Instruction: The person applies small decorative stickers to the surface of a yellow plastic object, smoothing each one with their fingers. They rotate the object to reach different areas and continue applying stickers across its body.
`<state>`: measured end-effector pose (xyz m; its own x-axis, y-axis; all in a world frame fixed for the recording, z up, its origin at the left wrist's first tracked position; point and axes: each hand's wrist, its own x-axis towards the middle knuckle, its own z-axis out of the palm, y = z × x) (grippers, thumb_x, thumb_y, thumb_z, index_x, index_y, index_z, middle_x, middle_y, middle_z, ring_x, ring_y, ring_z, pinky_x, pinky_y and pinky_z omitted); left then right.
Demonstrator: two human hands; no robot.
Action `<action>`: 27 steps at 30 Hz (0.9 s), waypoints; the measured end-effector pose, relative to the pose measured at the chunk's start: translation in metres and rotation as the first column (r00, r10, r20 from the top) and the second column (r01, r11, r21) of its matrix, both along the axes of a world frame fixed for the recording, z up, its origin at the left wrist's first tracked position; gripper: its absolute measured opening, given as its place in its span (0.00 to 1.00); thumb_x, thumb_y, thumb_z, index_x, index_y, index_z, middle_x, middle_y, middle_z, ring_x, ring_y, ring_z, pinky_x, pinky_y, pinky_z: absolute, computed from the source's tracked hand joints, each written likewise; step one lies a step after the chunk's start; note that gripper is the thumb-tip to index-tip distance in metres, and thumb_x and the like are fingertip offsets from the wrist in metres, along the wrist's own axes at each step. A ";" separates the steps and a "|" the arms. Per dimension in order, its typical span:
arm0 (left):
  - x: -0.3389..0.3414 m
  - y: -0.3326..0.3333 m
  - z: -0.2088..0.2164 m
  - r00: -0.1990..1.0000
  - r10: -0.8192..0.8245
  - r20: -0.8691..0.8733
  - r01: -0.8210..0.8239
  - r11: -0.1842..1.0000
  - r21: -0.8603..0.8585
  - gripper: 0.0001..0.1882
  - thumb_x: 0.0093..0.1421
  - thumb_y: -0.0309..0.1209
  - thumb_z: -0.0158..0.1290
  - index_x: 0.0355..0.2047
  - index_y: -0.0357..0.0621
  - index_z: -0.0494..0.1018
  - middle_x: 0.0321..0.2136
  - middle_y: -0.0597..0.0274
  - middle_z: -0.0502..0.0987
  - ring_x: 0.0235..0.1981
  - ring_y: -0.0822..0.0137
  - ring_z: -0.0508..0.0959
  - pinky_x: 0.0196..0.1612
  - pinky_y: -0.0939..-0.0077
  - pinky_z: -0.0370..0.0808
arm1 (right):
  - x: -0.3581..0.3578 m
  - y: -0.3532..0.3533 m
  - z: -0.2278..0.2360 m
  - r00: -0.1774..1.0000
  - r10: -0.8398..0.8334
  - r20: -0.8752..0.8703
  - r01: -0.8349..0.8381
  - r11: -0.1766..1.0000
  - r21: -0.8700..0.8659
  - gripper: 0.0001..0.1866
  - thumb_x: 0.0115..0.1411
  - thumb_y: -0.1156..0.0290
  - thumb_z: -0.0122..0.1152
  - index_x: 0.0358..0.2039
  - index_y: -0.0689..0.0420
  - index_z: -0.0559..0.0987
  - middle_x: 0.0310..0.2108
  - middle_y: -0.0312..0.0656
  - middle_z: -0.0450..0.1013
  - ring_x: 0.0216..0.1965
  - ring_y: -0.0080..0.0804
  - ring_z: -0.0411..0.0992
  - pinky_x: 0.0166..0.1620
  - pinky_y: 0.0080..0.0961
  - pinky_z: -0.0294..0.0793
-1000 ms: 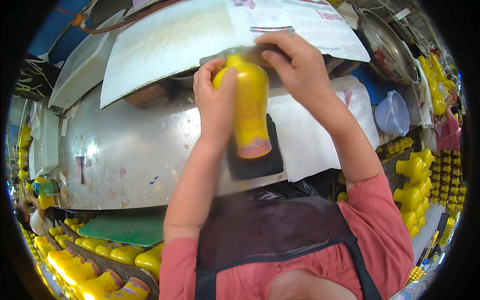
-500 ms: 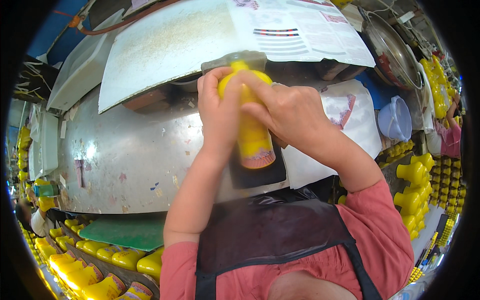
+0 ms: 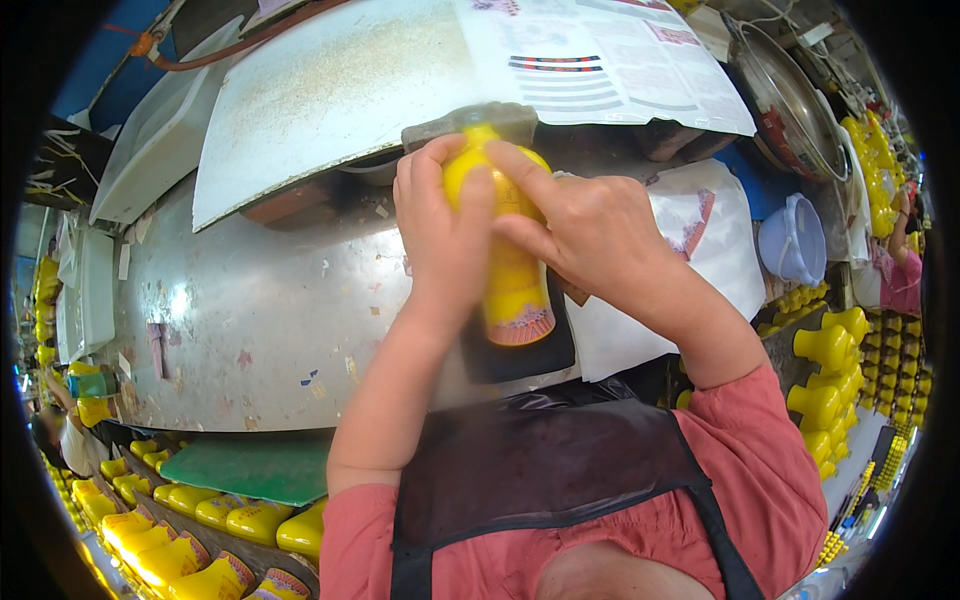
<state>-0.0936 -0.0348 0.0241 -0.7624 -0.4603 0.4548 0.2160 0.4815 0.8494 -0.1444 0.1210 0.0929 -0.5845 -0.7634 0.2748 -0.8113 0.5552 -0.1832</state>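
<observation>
A glossy yellow bottle (image 3: 517,285) lies on its side over a black pad (image 3: 515,368), its base toward me. A pink and purple patterned band runs round its base. Its neck rests at a grey block or folded cloth (image 3: 503,117). My left hand (image 3: 440,215) is wrapped against the bottle's left side, its thumb smeared by motion. From the right, my right hand (image 3: 590,220) grips the same bottle, forefinger on the shoulder and thumb across the body. Its other fingers are curled under, partly hidden. To the right, a patterned pink decal (image 3: 692,225) lies on white paper (image 3: 640,325).
A white board (image 3: 330,110) with printed sheets (image 3: 590,70) stands across the back of the metal table (image 3: 250,330). At right are a pale blue bucket (image 3: 791,240) and a metal basin (image 3: 790,100). Several yellow bottles (image 3: 255,520) stand lower left, beside a green board (image 3: 245,465).
The bottle has shifted slightly toward me and to the right. My left thumb has moved down its body, and both hands stay on it.
</observation>
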 end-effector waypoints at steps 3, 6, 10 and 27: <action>0.000 -0.004 -0.003 0.999 -0.054 -0.006 0.054 0.987 0.154 0.18 0.70 0.38 0.46 0.51 0.37 0.71 0.48 0.51 0.73 0.51 0.56 0.72 0.57 0.62 0.68 | 0.000 0.000 0.000 1.000 -0.005 0.013 0.005 1.000 -0.002 0.33 0.64 0.51 0.62 0.66 0.50 0.69 0.22 0.44 0.77 0.22 0.44 0.78 0.26 0.38 0.74; -0.001 -0.005 -0.003 0.994 -0.109 -0.019 0.106 0.895 0.433 0.19 0.68 0.39 0.48 0.51 0.37 0.71 0.48 0.51 0.73 0.52 0.53 0.72 0.59 0.60 0.67 | 0.000 0.000 0.000 1.000 -0.012 0.013 0.012 1.000 0.002 0.33 0.64 0.51 0.62 0.66 0.50 0.69 0.22 0.44 0.77 0.22 0.44 0.77 0.26 0.38 0.74; -0.004 -0.002 0.002 0.995 -0.044 0.086 0.018 0.960 0.281 0.17 0.67 0.36 0.49 0.50 0.38 0.72 0.46 0.51 0.73 0.51 0.53 0.72 0.58 0.61 0.67 | -0.002 0.002 -0.004 1.000 0.004 -0.004 -0.004 0.999 -0.032 0.33 0.64 0.51 0.62 0.66 0.50 0.69 0.22 0.44 0.77 0.22 0.44 0.77 0.25 0.38 0.73; 0.006 0.010 0.000 1.000 -0.025 0.017 0.019 0.960 0.281 0.17 0.71 0.34 0.42 0.51 0.36 0.72 0.48 0.51 0.74 0.51 0.55 0.74 0.58 0.63 0.68 | -0.045 -0.006 0.036 0.889 0.249 0.385 -0.036 0.876 -0.481 0.13 0.61 0.76 0.63 0.46 0.60 0.80 0.40 0.36 0.78 0.42 0.22 0.75 0.47 0.21 0.75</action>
